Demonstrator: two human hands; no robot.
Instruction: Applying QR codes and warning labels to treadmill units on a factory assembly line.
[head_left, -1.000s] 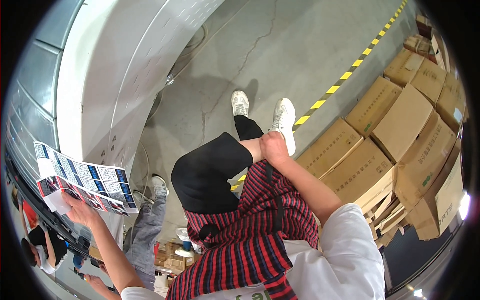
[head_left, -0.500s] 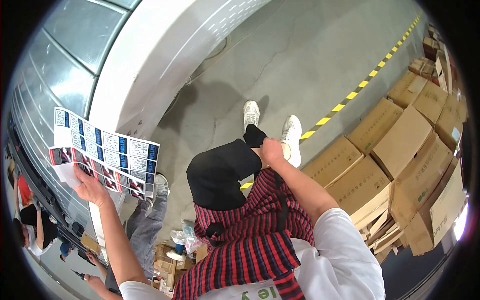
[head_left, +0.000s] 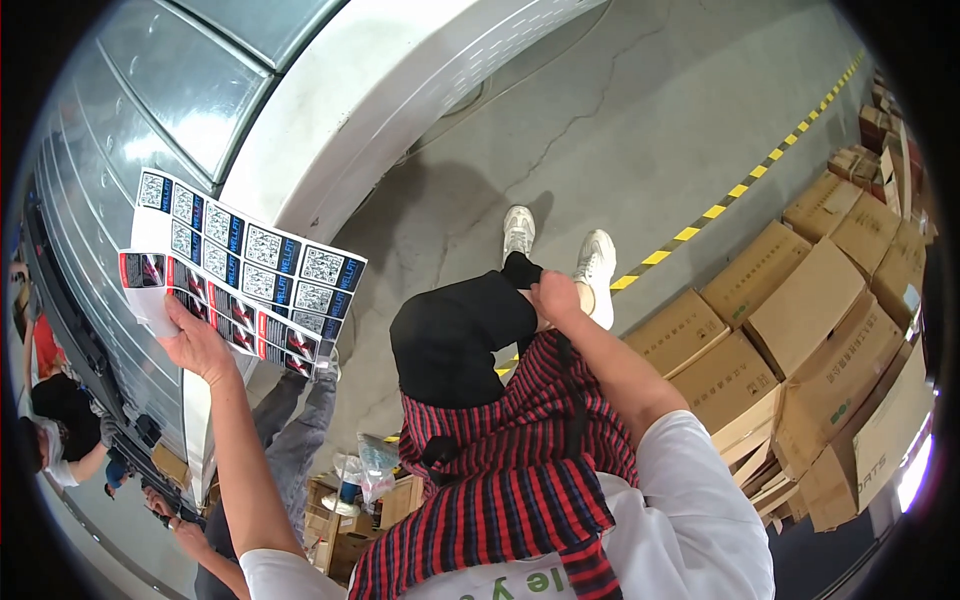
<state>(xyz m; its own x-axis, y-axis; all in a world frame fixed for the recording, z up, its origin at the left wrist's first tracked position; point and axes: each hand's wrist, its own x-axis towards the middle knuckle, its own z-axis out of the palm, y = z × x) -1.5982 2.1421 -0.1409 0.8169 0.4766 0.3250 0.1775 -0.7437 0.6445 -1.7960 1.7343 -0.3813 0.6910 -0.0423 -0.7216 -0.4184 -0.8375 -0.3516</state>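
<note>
My left hand [head_left: 199,342] is closed on sheets of labels at their lower left corner. The upper label sheet [head_left: 240,245] is white with rows of square black codes and blue strips. Overlapping its lower edge is a second label sheet [head_left: 222,318] with red and black prints. My right hand [head_left: 557,298] is closed against my lower leg, beside a piece of black cloth [head_left: 519,270] above the shoe. Its fingers are partly hidden, so what they pinch cannot be made out. Black trousers [head_left: 455,340] and a red-striped apron [head_left: 500,500] cover my legs and lap.
A curved white machine body with a metal panel [head_left: 180,85] stands at left. Stacked cardboard boxes [head_left: 750,270] line the right, behind yellow-black floor tape [head_left: 740,190]. Other people work at far left; a person's grey trouser leg [head_left: 300,430] is near my left arm.
The label sheets and my left hand have shifted up and to the right in view. My right hand stays at the lower leg. The whole view has turned slightly.
</note>
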